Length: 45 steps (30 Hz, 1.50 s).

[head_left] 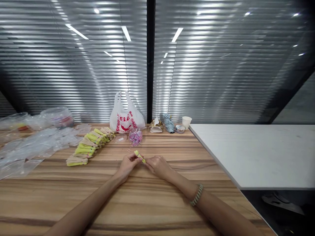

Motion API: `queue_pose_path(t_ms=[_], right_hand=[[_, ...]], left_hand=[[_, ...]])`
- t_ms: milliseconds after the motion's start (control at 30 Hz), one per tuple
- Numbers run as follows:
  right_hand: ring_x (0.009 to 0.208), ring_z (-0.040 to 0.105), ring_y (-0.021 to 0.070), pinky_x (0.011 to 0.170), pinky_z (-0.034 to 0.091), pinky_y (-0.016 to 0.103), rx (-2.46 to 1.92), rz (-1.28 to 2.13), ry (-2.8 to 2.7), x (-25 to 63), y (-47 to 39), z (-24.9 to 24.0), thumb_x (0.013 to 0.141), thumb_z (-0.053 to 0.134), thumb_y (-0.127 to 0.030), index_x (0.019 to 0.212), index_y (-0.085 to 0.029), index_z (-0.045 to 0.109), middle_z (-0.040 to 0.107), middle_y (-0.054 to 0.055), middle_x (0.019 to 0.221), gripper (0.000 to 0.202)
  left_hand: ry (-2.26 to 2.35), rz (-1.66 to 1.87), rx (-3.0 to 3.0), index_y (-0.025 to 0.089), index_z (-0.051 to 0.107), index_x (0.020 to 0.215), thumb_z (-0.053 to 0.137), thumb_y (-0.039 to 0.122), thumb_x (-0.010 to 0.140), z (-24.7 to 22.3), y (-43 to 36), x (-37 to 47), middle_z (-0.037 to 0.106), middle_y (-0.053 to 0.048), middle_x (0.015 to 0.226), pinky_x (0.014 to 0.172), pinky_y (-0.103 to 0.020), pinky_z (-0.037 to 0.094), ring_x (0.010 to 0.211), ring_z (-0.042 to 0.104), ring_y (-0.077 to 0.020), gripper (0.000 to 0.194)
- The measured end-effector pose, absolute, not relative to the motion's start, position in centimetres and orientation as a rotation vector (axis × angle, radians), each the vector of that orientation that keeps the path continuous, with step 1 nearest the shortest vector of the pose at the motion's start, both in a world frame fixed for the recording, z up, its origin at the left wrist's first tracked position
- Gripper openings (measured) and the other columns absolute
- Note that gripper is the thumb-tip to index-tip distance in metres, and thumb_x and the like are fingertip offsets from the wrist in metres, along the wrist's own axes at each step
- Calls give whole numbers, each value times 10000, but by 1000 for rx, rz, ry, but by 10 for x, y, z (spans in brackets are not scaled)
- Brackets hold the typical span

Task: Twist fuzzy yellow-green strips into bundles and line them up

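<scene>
- Two bare hands are meeting above a wood-grain table (137,209); clock directions are running from them, 12 being straight ahead.
- Left hand (128,166) is pinching a small yellow bundle (139,156) between thumb and fingers; the bundle is bridging the gap between the hands.
- Right hand (158,165) is bringing its fingertips to the bundle's near end; whether they are gripping it, I cannot tell. A greenish bracelet (197,195) is circling that forearm.
- At 10 o'clock, just beyond the left hand, a loose band (128,150) is lying.
- At 11, a clear tub (136,139) is holding colourful bands and partly blocking a white carrier bag (126,116) with red print. A clear round lid (117,139) is lying left of the tub.
- Between 9 and 10, yellow-and-beige bundles (86,146) are forming a slanting row; clear plastic bags (46,141) are spreading beyond them.
- From 12 to 2, near the blinds (221,82), a gold packet (156,127), a blue-grey folded umbrella (168,122), a round tin (179,129) and a paper cup (187,122) are standing close together.
- At 3, a white table (265,157) is adjoining.
</scene>
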State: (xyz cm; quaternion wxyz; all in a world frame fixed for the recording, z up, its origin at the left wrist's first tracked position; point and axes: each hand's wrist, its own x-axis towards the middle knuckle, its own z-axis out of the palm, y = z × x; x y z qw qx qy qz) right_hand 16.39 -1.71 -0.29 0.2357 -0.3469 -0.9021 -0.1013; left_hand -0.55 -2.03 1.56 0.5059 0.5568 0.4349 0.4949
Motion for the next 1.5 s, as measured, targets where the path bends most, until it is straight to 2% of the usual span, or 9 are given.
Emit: queue_pose_path(t_ms=[300,500,733,1067,1500], right_hand=[[561,567,124,544,332,227,-850,-260,-2515,164,-14,-9,860,451,-266,741,-159,574,647,28,656,202],[551,561,125,553,339,232,-818,-273,-2512,163,-14,-10,864,443,-278,721,-159,572,637,30,634,226],[541,558,136,550,347,235,-884,-283,-2485,163,-14,-9,868,431,-291,741,-165,572,638,33,632,228],[549,561,132,566,352,235,-849,-244,-2510,163,-15,-6,871,428,-307,721,-158,575,636,37,634,257],[583,573,139,574,354,236,-862,-190,-2520,163,-19,0,864,423,-341,735,-157,578,642,42,663,273]], left_hand=[[1042,1164,1446,125,559,614,680,368,591,15,-21,-6,547,2,575,544,-212,374,570,477,-111,273],[1046,1176,1431,129,558,614,685,352,590,14,-21,-6,542,9,581,556,-212,373,581,475,-109,258],[1025,1177,1334,125,629,762,725,324,545,15,-21,-5,605,-19,662,590,-226,396,628,521,-130,310],[1073,1170,1405,122,574,627,697,341,565,14,-20,-5,577,-9,595,565,-224,386,584,501,-121,259],[1011,1131,1412,123,546,624,684,326,586,11,-20,-6,553,8,577,549,-218,369,563,476,-106,249]])
